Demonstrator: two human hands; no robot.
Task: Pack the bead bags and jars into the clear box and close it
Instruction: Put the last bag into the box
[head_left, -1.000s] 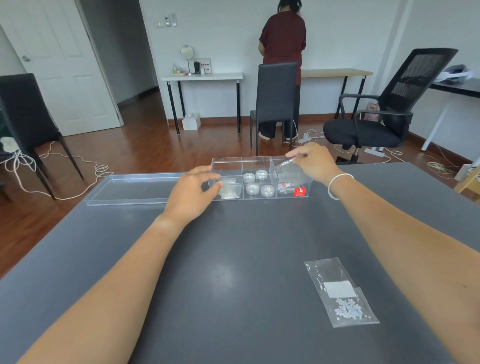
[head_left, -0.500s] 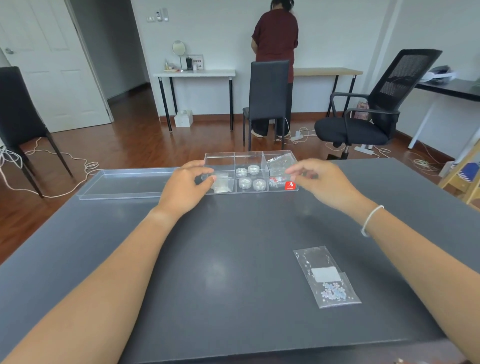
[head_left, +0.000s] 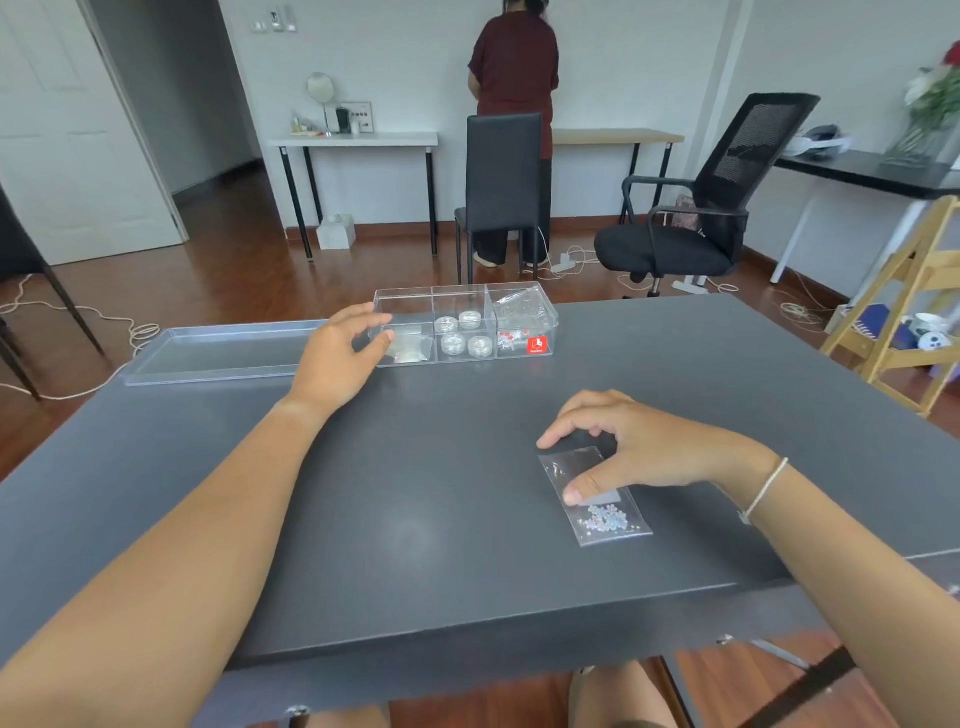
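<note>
The last loose bag (head_left: 610, 522) lies at 4 o'clock on the table (head_left: 415, 493). The right hand (head_left: 639, 447) arches over it, thumb pressing its middle and fingertips at its far edge, pinching to lift. At 12 o'clock the left hand (head_left: 337, 353) cups the box (head_left: 405, 304) by its left end, likely to steady it. The lid (head_left: 223, 353) waits at 10 o'clock.

The grey table (head_left: 415, 493) carries a clear box (head_left: 402, 312), its lid (head_left: 223, 353) and a bead bag (head_left: 608, 519).

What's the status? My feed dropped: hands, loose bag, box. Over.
Left hand gripping box end; right hand pinching bag flat on table. Box open, lid lying left of it. Nothing between bag and box.
</note>
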